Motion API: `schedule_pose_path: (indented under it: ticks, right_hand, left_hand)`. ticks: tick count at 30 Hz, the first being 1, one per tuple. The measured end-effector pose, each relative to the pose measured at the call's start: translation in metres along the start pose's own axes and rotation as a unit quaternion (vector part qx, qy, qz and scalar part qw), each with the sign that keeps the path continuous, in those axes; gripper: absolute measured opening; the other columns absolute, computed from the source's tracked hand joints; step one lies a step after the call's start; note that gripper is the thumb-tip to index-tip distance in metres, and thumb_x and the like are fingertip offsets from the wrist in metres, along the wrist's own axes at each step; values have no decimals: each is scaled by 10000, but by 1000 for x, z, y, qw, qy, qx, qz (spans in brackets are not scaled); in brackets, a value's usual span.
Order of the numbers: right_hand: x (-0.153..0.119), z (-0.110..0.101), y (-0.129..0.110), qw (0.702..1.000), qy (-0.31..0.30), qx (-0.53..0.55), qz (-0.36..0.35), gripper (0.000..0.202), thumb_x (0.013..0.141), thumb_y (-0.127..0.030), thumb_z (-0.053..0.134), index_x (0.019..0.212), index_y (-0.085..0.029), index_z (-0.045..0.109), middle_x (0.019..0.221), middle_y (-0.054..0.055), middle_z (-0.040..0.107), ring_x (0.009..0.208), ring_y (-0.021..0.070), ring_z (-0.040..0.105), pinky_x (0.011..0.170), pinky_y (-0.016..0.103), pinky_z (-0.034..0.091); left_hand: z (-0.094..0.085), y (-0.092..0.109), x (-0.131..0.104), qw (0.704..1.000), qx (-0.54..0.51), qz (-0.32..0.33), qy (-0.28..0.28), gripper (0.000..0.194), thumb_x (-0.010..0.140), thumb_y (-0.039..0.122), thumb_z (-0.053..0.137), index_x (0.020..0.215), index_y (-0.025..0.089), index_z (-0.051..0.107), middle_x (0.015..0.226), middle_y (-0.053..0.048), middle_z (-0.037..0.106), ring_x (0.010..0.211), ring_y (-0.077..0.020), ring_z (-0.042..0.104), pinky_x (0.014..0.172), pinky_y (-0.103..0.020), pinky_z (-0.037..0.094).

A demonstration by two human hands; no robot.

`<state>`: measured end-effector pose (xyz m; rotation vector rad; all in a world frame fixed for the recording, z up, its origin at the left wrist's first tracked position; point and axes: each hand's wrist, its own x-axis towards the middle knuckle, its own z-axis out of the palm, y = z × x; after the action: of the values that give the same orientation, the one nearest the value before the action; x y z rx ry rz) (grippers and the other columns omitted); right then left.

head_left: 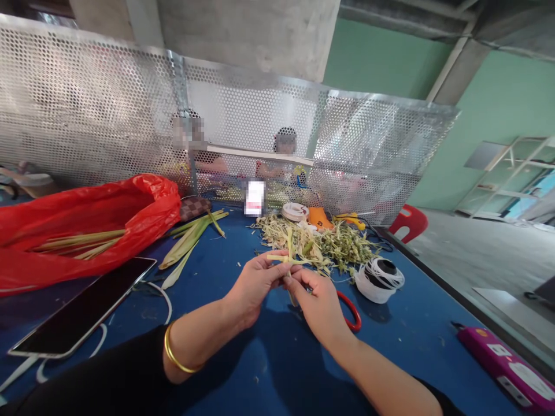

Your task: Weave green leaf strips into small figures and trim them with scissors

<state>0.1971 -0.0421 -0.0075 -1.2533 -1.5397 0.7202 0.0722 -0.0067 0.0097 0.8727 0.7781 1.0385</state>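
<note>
Pinching a small cross of pale leaf strips (287, 259) narrowly, with thumb and fingertips of the left hand (255, 289) beside the crossing and with those of the right hand (318, 300) just below. Holding it raised over the blue table (260, 361), nearer the body than the dry plant scraps (325, 245). Running its long axis nearly straight away from the body, from a lower tail between the hands to an upper tip aimed at the perforated metal screen (243, 115). Reaching sideways in two shorter ends, one left, one right. Impossible to tell how joined beneath the fingertips. Near the right wrist, set with a red loop (358, 318), partly hidden, and a white coil (376, 289) around a black core. Behind the scraps, laid with a tape roll (295, 211), an orange object (319, 218) and a yellow tool (353, 219). Leftward, spread with long leaves (186, 245), a dark-screened tablet (82, 309) and a red plastic bag (151, 199) holding more. Far right, occupied by a purple box (505, 367).
</note>
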Motion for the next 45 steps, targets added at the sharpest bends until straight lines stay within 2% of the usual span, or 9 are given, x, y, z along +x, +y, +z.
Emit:
schedule_pose_path:
  ticks: [13, 20, 24, 26, 30, 32, 34, 38, 45]
  right_hand:
    - [-6, 3, -2, 997, -14, -50, -55, 303, 855, -237, 521, 569, -183, 436, 609, -28, 476, 591, 108, 421, 557, 221, 330]
    - [-6, 7, 0, 994, -12, -86, -61, 312, 872, -259, 501, 574, -193, 434, 635, -14, 508, 617, 127, 459, 575, 237, 346]
    - [-4, 2, -3, 979, -11, -176, -98, 288, 902, -297, 484, 635, -194, 519, 700, 8, 587, 678, 151, 521, 642, 265, 363]
    - [-3, -7, -8, 962, 18, -233, -141, 268, 914, -301, 475, 687, -196, 571, 724, 18, 616, 705, 163, 545, 684, 287, 362]
    - [4, -31, -18, 913, 140, -307, -228, 168, 900, -273, 500, 854, -198, 644, 854, 57, 651, 819, 198, 569, 786, 336, 368]
    - [9, -39, -20, 906, 147, -317, -240, 148, 864, -285, 560, 942, -209, 660, 960, 71, 653, 923, 225, 565, 843, 363, 366]
    - [13, -43, -20, 919, 103, -307, -224, 134, 821, -292, 622, 924, -226, 676, 975, 56, 661, 972, 233, 562, 891, 381, 357]
    - [17, -38, -17, 962, 6, -229, -147, 28, 781, -265, 663, 764, -245, 672, 853, -1, 683, 889, 198, 604, 967, 409, 316]
    - [12, -27, -15, 984, 10, -161, -78, 142, 773, -168, 588, 636, -205, 585, 722, 12, 627, 780, 190, 563, 761, 333, 411]
  left_hand:
    - [0, -2, -2, 999, -19, 16, 39, 232, 700, 111, 684, 918, 121, 605, 695, -75, 717, 579, -124, 630, 553, -208, 469]
    - [0, -3, 0, 999, -19, 8, 47, 244, 711, 115, 678, 942, 137, 604, 712, -75, 728, 609, -137, 654, 578, -217, 484]
    - [-3, 3, 2, 1000, 10, 5, 27, 315, 702, 186, 715, 994, 160, 599, 742, -65, 734, 663, -150, 667, 644, -247, 503]
    - [-4, 9, 2, 999, 33, 0, 16, 317, 693, 228, 728, 987, 163, 629, 739, -56, 730, 666, -143, 664, 678, -254, 504]
    - [-3, 17, -1, 993, 107, -27, -42, 288, 690, 267, 715, 950, 148, 677, 663, -31, 697, 599, -128, 635, 687, -269, 504]
    - [-2, 17, -2, 983, 164, -21, -82, 206, 704, 271, 684, 869, 147, 688, 605, -11, 662, 550, -124, 609, 637, -267, 499]
    - [-2, 15, -3, 967, 230, -9, -114, 136, 717, 287, 656, 729, 152, 672, 569, 3, 630, 505, -114, 584, 576, -248, 473]
    - [-3, 10, -3, 941, 305, -10, -147, 237, 726, 355, 640, 596, 158, 617, 542, 8, 603, 472, -103, 557, 521, -224, 432]
    - [2, 7, -8, 938, 314, -37, -143, 186, 685, 342, 667, 691, 164, 720, 477, 22, 552, 447, -92, 505, 487, -201, 420]
